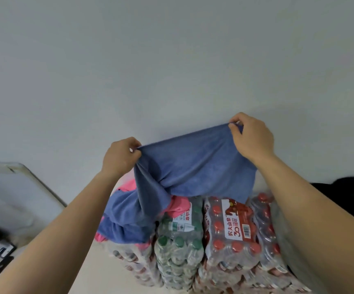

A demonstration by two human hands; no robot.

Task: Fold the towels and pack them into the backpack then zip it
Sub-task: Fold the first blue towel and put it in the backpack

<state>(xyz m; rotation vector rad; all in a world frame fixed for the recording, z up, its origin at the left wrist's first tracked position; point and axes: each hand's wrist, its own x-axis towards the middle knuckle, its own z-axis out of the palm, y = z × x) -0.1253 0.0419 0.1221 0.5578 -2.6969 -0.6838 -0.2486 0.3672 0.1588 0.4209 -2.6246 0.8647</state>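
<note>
Towel edge runs 8 to 2 o'clock; your left hand and right hand pinch its corners.

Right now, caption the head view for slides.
Left hand and right hand pinch the blue towel by its corners above bottle packs.
</note>
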